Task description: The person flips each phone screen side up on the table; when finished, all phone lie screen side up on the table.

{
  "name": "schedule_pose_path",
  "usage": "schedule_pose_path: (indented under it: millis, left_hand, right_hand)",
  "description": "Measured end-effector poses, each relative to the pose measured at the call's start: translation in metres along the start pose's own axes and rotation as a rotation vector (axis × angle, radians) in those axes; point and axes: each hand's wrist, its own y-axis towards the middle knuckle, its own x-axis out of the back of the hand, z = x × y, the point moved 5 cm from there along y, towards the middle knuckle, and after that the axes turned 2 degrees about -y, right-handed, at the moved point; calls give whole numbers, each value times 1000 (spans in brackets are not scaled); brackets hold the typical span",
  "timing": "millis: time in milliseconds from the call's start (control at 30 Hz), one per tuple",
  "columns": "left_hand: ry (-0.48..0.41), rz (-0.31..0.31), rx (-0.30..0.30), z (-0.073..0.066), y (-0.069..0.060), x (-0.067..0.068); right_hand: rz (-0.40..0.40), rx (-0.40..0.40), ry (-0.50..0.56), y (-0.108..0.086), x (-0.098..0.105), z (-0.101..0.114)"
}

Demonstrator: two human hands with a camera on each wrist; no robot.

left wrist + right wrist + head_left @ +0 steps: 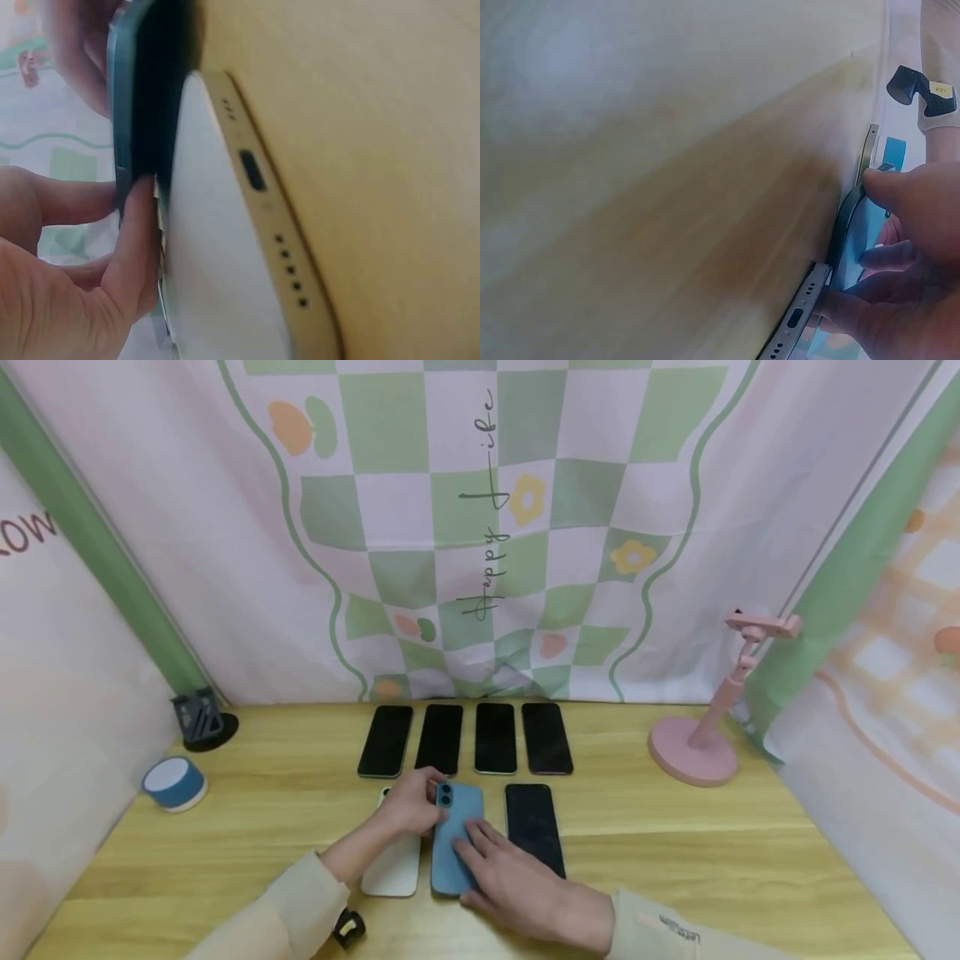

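A blue phone [447, 875], back up with its camera at the far end, lies between the two hands. My left hand [411, 802] pinches its left edge near the camera; in the left wrist view this phone [124, 142] is tilted, its dark face showing. My right hand [517, 877] lies across its back with fingers spread and fairly straight. Left of it is a white phone [392, 868], partly under my left hand. A dark-screened phone [532, 818] lies to the right, its near end partly hidden by my right hand.
Several dark-screened phones stand in a row at the back, one of them a black phone [495, 737]. A pink stand [693, 752] is at the right. A black holder [202, 722] and a blue-and-white round object [174, 783] are at the left of the wooden table [247, 843].
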Motion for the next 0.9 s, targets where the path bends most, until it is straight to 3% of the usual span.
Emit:
schedule_pose_path:
  millis: [100, 333, 567, 767, 900]
  left_hand:
    - [7, 21, -8, -2, -2, 0]
    - [22, 25, -8, -3, -4, 1]
    - [31, 38, -36, -7, -5, 9]
    - [146, 9, -47, -20, -7, 20]
    - [273, 19, -75, -30, -5, 25]
  right_hand:
    - [-10, 4, 9, 0, 0, 0]
    - [73, -61, 12, -6, 38, 25]
    - [28, -57, 98, -7, 51, 27]
    - [-63, -42, 164, -7, 59, 24]
    - [-94, -46, 235, -9, 62, 23]
